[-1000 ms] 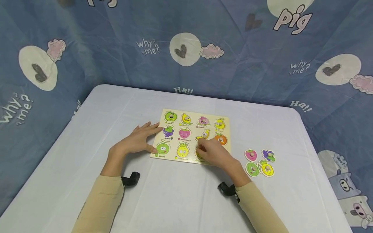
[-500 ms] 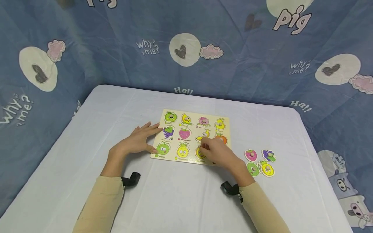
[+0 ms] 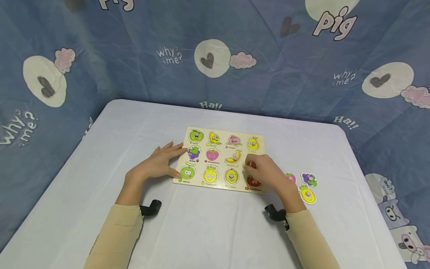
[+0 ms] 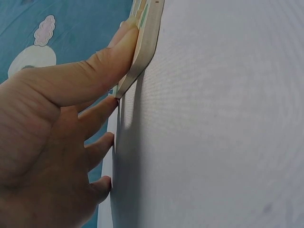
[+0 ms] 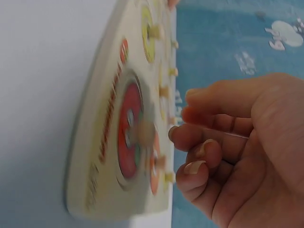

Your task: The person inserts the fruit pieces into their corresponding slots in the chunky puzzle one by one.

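A wooden peg puzzle board [image 3: 221, 172] with fruit pictures lies on the table. My left hand [image 3: 156, 160] rests at its left edge, thumb [image 4: 111, 57] on the near corner and fingers spread. My right hand [image 3: 267, 171] hovers over the board's right side, fingers loosely curled with nothing between them. Close by are the red persimmon piece [image 5: 128, 128] and the orange piece [image 5: 155, 166], the latter hidden from the head view. The lemon piece [image 3: 231, 176] sits in its slot. Grape, strawberry, melon and pineapple pictures on the board show no knobs.
Right of the board lie loose strawberry [image 3: 290, 177], grape [image 3: 309, 179] and pineapple [image 3: 307, 195] pieces. My right wrist covers the loose melon piece. A white cloth covers the table [image 3: 208, 228]; a blue printed curtain [image 3: 134, 67] hangs behind.
My right hand has moved right from the lemon, uncovering the lemon, banana and persimmon and now covering the orange. The wrist now hides the loose melon piece. My left hand stays put.
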`<state>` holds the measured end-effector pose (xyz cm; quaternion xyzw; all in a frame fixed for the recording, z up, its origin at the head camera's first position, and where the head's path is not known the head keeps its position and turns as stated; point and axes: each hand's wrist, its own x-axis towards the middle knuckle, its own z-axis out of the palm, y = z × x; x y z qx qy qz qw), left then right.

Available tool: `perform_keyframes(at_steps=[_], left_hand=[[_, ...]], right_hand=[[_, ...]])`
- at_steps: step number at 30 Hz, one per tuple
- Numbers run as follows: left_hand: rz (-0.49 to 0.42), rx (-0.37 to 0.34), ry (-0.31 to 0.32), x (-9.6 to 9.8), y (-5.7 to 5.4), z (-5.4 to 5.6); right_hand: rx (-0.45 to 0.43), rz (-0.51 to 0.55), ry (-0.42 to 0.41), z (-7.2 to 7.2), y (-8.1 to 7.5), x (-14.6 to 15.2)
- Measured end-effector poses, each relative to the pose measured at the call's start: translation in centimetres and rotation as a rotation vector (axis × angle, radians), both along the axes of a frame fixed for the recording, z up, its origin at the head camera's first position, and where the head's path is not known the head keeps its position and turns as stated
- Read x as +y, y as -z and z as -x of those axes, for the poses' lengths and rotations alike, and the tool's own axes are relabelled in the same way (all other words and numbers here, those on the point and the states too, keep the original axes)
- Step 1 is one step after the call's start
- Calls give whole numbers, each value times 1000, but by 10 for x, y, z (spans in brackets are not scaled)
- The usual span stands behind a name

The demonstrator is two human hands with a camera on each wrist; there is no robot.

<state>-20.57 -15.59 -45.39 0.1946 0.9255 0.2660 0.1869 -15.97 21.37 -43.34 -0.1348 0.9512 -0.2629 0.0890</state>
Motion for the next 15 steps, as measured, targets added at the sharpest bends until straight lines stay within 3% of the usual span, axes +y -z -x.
perform_keyframes(at_steps=[15], left_hand=[[3, 3, 0, -1, 1, 0]], right_hand=[[-74, -57, 68, 4, -7, 33]])
